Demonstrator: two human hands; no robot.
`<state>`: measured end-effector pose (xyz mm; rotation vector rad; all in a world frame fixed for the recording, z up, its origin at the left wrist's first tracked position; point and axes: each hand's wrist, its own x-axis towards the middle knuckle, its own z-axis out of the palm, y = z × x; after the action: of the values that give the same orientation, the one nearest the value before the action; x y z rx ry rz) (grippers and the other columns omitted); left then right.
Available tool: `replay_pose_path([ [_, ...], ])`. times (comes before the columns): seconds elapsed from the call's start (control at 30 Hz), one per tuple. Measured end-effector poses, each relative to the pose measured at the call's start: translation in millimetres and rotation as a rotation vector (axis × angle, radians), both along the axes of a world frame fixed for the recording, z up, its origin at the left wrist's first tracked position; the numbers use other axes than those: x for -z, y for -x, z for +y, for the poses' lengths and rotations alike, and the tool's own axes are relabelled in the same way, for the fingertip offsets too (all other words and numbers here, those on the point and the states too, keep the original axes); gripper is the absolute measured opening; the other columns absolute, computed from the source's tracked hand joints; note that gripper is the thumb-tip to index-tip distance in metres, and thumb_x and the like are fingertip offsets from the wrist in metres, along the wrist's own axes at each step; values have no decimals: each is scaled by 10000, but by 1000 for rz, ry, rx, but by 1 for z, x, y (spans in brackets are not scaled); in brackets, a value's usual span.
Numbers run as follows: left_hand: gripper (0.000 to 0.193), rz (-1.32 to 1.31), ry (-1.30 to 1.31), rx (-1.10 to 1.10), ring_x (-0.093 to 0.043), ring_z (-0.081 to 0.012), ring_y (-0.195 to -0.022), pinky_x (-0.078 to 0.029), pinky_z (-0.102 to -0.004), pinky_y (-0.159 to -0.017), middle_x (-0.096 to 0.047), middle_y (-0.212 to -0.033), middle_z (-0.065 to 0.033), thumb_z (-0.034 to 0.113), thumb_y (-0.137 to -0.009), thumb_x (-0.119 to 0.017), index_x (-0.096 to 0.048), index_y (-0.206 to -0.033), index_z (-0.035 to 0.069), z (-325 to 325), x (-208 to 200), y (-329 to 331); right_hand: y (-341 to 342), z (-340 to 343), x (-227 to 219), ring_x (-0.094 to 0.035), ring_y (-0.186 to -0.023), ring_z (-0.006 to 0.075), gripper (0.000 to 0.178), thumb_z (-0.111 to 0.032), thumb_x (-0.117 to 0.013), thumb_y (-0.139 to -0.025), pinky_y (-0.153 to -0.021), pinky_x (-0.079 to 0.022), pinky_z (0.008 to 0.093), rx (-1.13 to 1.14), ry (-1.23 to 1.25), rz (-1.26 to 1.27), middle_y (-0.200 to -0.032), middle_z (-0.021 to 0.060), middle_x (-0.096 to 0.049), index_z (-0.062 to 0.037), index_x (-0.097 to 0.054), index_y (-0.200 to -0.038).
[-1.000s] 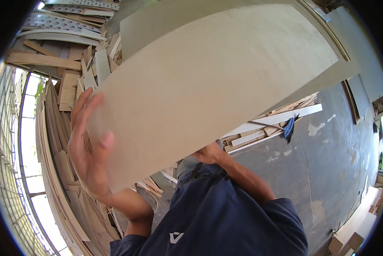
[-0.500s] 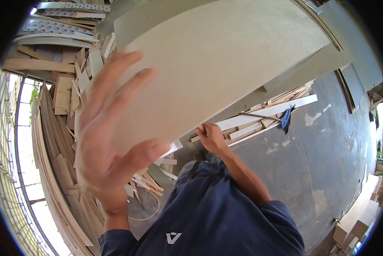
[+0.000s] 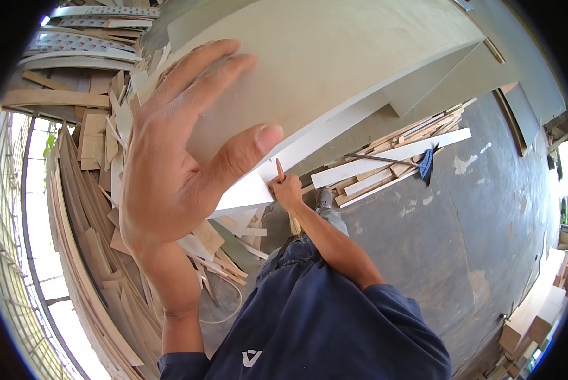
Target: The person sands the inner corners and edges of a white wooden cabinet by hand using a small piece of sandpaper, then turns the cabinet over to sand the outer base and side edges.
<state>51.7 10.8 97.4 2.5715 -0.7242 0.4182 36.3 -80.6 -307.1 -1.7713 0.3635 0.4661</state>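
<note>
1. The person's right hand (image 3: 287, 190) was at the near edge of a white panel (image 3: 249, 190), its fingers partly curled and one digit lying up along the white face; whether it gripped firmly or merely steadied, I could not tell.
2. The left hand (image 3: 164, 171) was spread wide, thumb apart from the fingers, over the near-left end of a broad pale panel (image 3: 341, 57). It was not closed on anything, and any contact was hard to judge.
3. The likeliest trouble was a tip or slide: with the left hand open, a weak right-hand hold could let the panels swing or drop. Fingers near the edges could also be pinched if they shifted.
4. The pale panel ran from behind the left hand up and to the right, tilted; the white panel showed below its lower edge, between that edge and the right hand.
5. Farther out, a larger grey-green sheet (image 3: 486, 76) lay beyond, wood strips (image 3: 391, 149) and a blue brush head (image 3: 426, 164) lay on the floor (image 3: 410, 253), and boards (image 3: 94, 240) were stacked at left.
</note>
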Motion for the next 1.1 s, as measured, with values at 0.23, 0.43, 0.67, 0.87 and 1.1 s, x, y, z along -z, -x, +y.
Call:
replay_pose_path([
  [0.23, 673, -48, 15, 45, -586, -357, -1291, -425, -434, -1092, -581, -1441, -212, 503, -918, -685, -643, -1340, -20, 9, 3, -1, -6, -52, 12, -680, -567, 294, 307, -236, -693, -889, -560, -509, 440, 184, -372, 56, -632, 154, -681, 0, -706, -692],
  [0.43, 651, 19, 57, 30, -587, -357, -1290, -425, -436, -1095, -586, -1433, -216, 483, -922, -682, -650, -1331, -23, 4, 1, -1, 10, -83, -14, -654, -589, 407, 471, -428, -741, -905, -567, -518, 494, -151, 479, -550, -637, 168, -677, -35, -653, -662],
  [0.67, 672, -2, 70, 11, -571, -357, -1312, -382, -438, -1129, -582, -1432, -233, 471, -899, -714, -643, -1324, -44, 9, 1, 0, -11, -28, -21, -700, -709, 383, 285, -292, -777, -839, -635, -546, 483, -376, 438, -685, -781, 163, -706, -36, -661, -794],
  [0.87, 689, 0, 90, 24, -569, -361, -1315, -379, -437, -1133, -590, -1418, -239, 468, -886, -735, -638, -1317, -61, 3, 2, -4, -1, -25, 5, -714, -719, 389, 148, -169, -713, -826, -635, -559, 493, -390, 490, -797, -800, 184, -718, -32, -657, -822],
  [1.1, 715, 19, 59, 4, -575, -374, -1305, -396, -437, -1122, -593, -1405, -249, 495, -897, -702, -624, -1326, -72, 0, 0, -4, -10, -42, -1, -682, -706, 421, 139, -187, -717, -854, -623, -541, 497, -157, 454, -727, -767, 167, -709, -54, -701, -816],
])
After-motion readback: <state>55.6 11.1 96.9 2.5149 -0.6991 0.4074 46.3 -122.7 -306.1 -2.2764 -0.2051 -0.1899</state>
